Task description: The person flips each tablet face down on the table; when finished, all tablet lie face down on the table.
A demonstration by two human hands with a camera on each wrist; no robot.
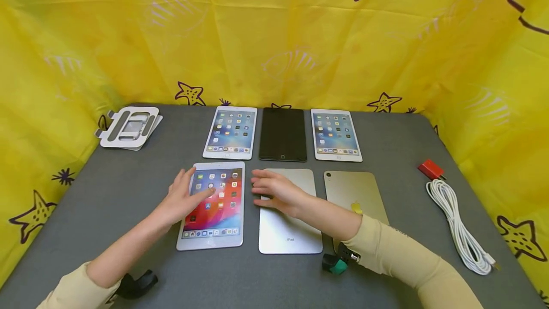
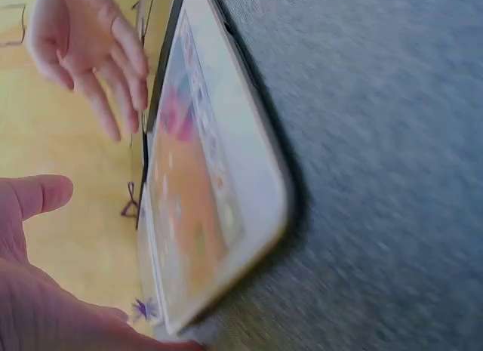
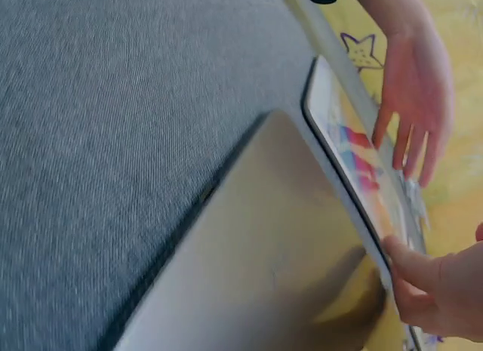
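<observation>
A white tablet [image 1: 220,216] with a lit red and blue home screen lies face up on the grey table. Over its left edge hovers my left hand [image 1: 177,204], thumb stretched above the screen and fingers spread loosely. Beside it on the right, a silver iPad [image 1: 289,232] lies back up. My right hand [image 1: 279,193] is above the silver iPad's left side, its extended fingers pointing toward the gap between the two tablets. In the left wrist view the left thumb [image 2: 45,194] stands apart from the white tablet [image 2: 249,162]. Neither hand grips anything.
Behind lie two white tablets [image 1: 230,132] [image 1: 336,135] with lit screens, either side of a black tablet [image 1: 283,135]. A gold tablet [image 1: 358,192] lies right. A folded stand [image 1: 112,130] sits back left; a red charger [image 1: 431,169] and white cable [image 1: 456,221] lie far right.
</observation>
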